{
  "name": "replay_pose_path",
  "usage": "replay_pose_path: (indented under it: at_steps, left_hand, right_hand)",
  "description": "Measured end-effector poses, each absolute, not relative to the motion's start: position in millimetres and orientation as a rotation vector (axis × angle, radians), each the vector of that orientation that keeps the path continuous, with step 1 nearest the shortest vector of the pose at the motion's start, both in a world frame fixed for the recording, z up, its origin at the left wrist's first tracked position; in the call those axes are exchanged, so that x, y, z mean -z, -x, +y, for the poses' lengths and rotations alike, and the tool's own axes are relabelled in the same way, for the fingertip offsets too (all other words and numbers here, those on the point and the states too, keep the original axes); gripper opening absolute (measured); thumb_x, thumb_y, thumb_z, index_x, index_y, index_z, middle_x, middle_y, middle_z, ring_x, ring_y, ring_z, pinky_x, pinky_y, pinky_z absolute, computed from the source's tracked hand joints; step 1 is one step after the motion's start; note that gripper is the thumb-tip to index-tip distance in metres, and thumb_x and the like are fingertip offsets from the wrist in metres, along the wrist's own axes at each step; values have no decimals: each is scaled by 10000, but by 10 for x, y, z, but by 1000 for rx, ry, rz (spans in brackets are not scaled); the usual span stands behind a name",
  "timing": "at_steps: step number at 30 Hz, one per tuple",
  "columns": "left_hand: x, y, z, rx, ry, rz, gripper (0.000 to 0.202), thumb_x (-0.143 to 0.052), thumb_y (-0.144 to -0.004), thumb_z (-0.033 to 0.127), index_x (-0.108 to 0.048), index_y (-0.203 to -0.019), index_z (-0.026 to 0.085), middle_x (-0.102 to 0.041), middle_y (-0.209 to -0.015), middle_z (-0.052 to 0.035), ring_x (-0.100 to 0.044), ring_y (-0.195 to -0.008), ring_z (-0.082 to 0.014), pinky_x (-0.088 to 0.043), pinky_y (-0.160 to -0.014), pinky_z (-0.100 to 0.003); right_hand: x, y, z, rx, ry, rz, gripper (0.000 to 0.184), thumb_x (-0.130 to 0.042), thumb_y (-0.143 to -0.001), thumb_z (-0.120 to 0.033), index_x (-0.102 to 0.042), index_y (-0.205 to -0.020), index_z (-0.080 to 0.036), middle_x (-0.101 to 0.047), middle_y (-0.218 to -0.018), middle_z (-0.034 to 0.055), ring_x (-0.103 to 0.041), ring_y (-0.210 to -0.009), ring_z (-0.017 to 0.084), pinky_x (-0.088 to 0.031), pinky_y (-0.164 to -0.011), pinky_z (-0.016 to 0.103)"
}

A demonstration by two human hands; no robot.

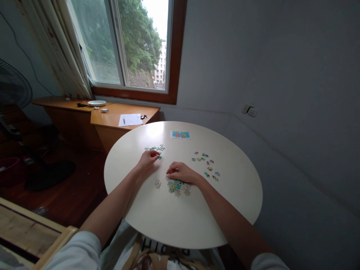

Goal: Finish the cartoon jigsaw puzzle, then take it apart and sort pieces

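My left hand point(149, 158) pinches a green jigsaw puzzle piece point(160, 157) between thumb and fingers, just in front of a row of teal puzzle pieces point(154, 148). Closer to me, my right hand point(181, 172) hangs over the back edge of a mixed pile of puzzle pieces point(176, 186), some face up and some grey side up. Its fingertips are pressed together; something pale shows at them, too small to make out. Left of that pile lies a small cluster of grey-backed pieces point(158, 183).
Colourful pieces point(209, 169) lie spread on the right of the round white table point(225, 202). A picture card point(180, 135) lies at its far side. Behind stands a wooden desk point(112, 117) with paper point(131, 119) and a white plate point(97, 103). A fan point(14, 84) stands left.
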State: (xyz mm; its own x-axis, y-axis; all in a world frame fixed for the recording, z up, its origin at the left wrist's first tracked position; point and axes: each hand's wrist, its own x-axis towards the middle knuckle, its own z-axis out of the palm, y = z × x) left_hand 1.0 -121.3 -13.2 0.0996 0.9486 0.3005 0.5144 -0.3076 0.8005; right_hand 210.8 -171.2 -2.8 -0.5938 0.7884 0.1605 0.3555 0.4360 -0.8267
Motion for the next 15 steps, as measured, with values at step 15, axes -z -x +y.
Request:
replay_pose_path:
  at_steps: [15]
  left_hand:
    - [152, 120, -1175, -1130, -1832, 1782, 91, -601, -675, 257, -671, -688, 202, -691, -727, -35, -622, -722, -181, -427, -643, -267]
  right_hand:
    - [-34, -2123, -1741, -1131, 974, -2172, 144, -714, -643, -254, -701, -765, -177, -581, -897, 28, -583, -805, 139, -487, -788, 282]
